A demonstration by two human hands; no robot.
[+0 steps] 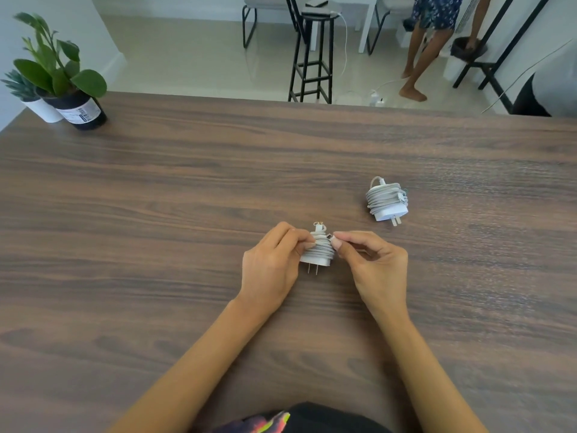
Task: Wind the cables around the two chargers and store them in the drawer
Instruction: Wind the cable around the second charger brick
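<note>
A white charger [319, 252] with its cable coiled around the body is held just above the wooden table [156, 214], prongs pointing toward me. My left hand [271, 264] grips its left side. My right hand [371, 260] pinches the cable's free plug end against the coil's upper right. A second white charger [387, 200], fully wrapped in its cable, lies on the table to the right and farther away, untouched. No drawer is in view.
Two potted plants [59, 85] stand at the table's far left corner. Beyond the far edge are a black stool [312, 57], a white cable on the floor, and a person's legs [418, 64] at the back right.
</note>
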